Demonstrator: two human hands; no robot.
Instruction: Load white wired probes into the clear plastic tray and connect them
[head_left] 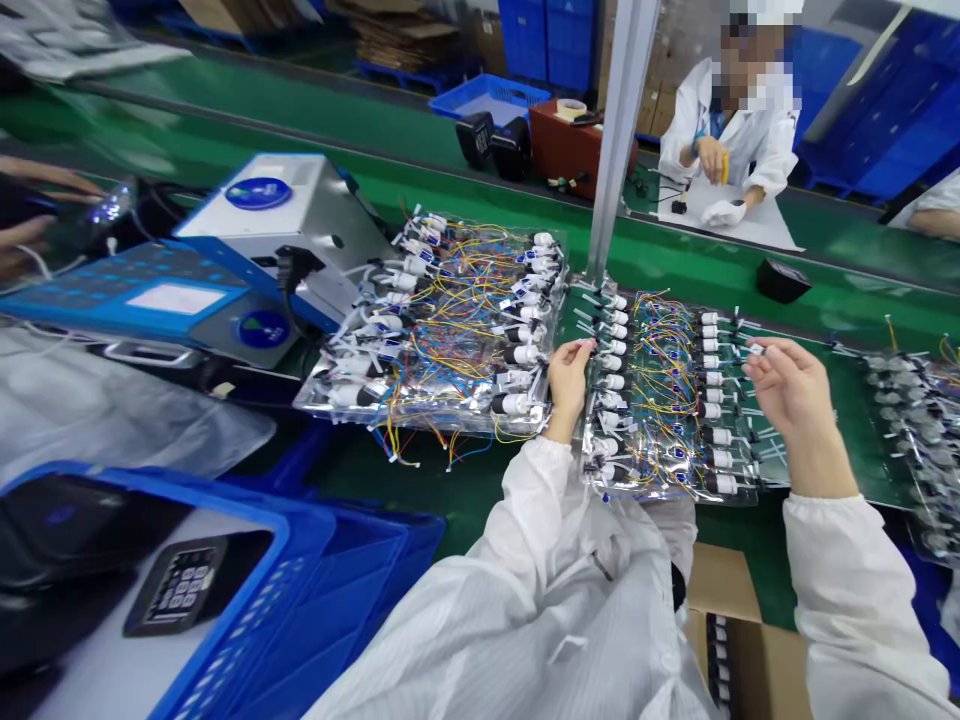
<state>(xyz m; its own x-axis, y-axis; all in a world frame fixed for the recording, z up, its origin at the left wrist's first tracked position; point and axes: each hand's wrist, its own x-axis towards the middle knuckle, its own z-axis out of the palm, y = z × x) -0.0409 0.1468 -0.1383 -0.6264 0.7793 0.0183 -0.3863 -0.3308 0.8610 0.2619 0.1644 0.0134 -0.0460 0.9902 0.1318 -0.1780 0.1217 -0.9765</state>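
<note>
A clear plastic tray (651, 492) in front of me holds rows of white-and-black cylindrical parts with yellow, red and blue wires. At its left edge is my left hand (568, 388), thumb and fingers pinched beside the ends of the parts; what they grip is too small to make out. My right hand (793, 395) is raised just past the tray's right edge. Its thumb and forefinger pinch a small white piece (756, 350), whose kind I cannot tell. White strips stick out from the parts on both sides of the tray.
Another wired tray (442, 408) lies to the left, beside a blue-and-grey instrument (217, 290). More parts (915, 430) lie far right. A metal post (619, 130) rises behind. Below are a blue crate (247, 500) and a cardboard box (765, 660). A co-worker (739, 130) sits opposite.
</note>
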